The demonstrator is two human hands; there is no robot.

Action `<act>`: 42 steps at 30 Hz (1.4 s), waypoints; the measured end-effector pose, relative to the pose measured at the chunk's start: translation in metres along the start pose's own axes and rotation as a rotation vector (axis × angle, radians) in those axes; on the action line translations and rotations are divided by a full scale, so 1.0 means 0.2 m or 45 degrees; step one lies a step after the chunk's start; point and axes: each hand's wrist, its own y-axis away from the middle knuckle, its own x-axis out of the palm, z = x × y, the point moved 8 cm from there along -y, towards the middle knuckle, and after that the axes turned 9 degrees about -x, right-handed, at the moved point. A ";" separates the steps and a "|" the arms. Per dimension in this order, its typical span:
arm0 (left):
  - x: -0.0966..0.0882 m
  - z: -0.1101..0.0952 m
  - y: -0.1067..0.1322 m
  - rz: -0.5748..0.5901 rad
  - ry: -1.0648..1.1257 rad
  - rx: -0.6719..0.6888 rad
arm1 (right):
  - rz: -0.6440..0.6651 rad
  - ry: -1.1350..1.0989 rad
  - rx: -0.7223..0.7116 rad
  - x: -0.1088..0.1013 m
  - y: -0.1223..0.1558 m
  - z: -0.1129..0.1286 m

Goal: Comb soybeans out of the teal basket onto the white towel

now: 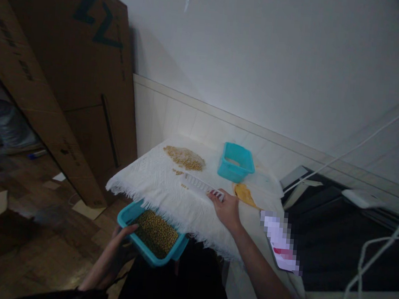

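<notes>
My left hand (122, 238) grips the near left rim of a turquoise plastic basket (172, 256), its thumb over the edge. Below the table's front edge, the basket holds many yellow beans (159, 230) that look like soybeans. My right hand (227, 210) is closed on the right end of a white plastic strip with a row of slots (198, 184). That strip lies low over the cloth, next to a few loose beans (184, 186). Behind its left end a flat pile of beans (184, 158) rests on the cloth.
A white fringed cloth (141, 174) covers the table. Another turquoise container (235, 171) stands near the wall, with a yellow-orange item (245, 194) before it. A phone-like device (278, 245) lies at the right edge. White cables (360, 266) hang at right; a cardboard box (86, 84) stands left.
</notes>
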 end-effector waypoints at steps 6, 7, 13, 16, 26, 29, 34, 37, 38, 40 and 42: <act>0.00 0.01 0.01 0.038 0.009 -0.020 | 0.162 -0.136 -0.061 0.03 0.20 0.13; 0.00 0.01 0.01 0.043 0.011 -0.019 | 0.193 -0.168 -0.062 0.03 0.23 0.15; 0.01 0.00 0.01 0.047 0.005 0.018 | 0.093 -0.139 0.015 -0.03 0.15 0.11; 0.02 0.00 0.02 0.046 0.009 0.014 | -0.082 -0.032 0.045 -0.08 0.01 0.02; 0.02 -0.02 0.05 0.021 0.013 0.047 | -0.078 0.066 0.001 -0.02 -0.15 -0.13; 0.02 -0.02 0.04 0.008 -0.004 0.039 | -0.068 0.080 -0.020 -0.02 -0.16 -0.14; 0.01 -0.01 0.02 0.007 -0.007 0.020 | -0.125 0.134 -0.055 -0.07 -0.18 -0.14; 0.00 -0.01 0.02 0.008 0.012 0.024 | -0.117 0.160 -0.053 -0.08 -0.19 -0.14; 0.01 -0.01 0.02 0.009 0.008 0.027 | -0.106 0.161 -0.049 -0.08 -0.19 -0.14; 0.01 -0.01 0.02 0.009 -0.006 0.030 | -0.083 0.151 -0.041 -0.07 -0.18 -0.15; 0.01 -0.01 0.02 0.014 -0.010 0.028 | -0.060 0.133 -0.032 -0.05 -0.18 -0.15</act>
